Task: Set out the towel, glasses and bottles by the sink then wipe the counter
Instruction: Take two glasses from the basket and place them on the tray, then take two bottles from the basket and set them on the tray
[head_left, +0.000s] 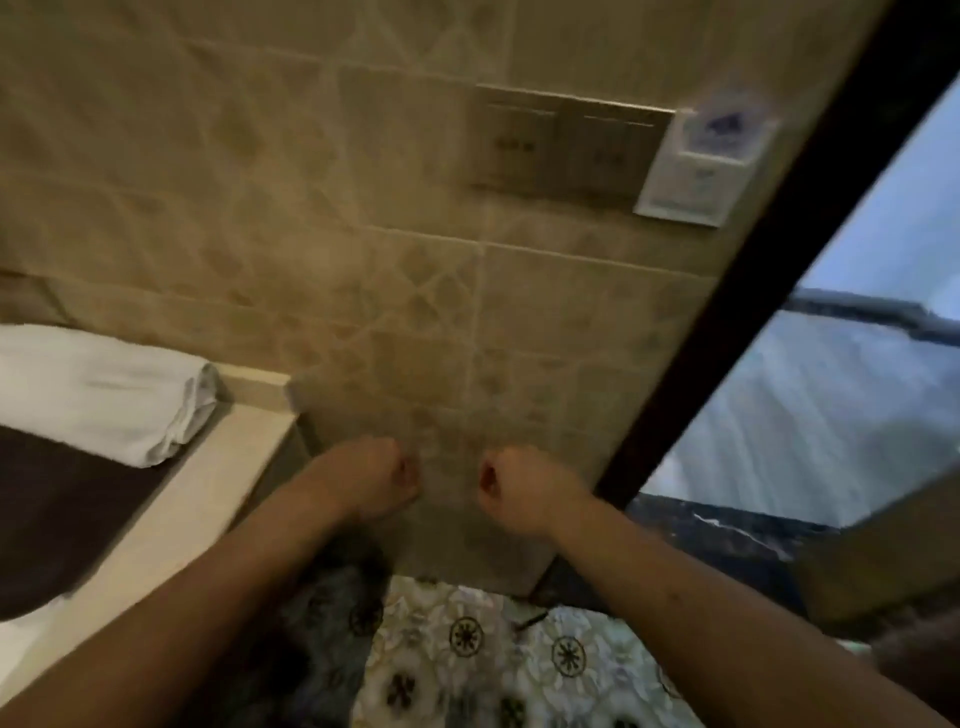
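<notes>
A folded white towel (98, 389) lies on the dark counter (57, 514) at the far left, against the tiled wall. My left hand (379, 478) is a closed fist held in the air in front of the wall, right of the counter's pale edge (208, 493). My right hand (519, 493) is also a closed fist, a short way to the right of the left one. Neither hand holds anything. No glasses, bottles or sink are in view. The picture is blurred.
A beige tiled wall (363, 208) fills the view, with a switch and socket panel (566, 145) and a white card holder (696, 171) at upper right. A dark door frame (753, 270) runs diagonally on the right. A patterned floor (493, 649) lies below.
</notes>
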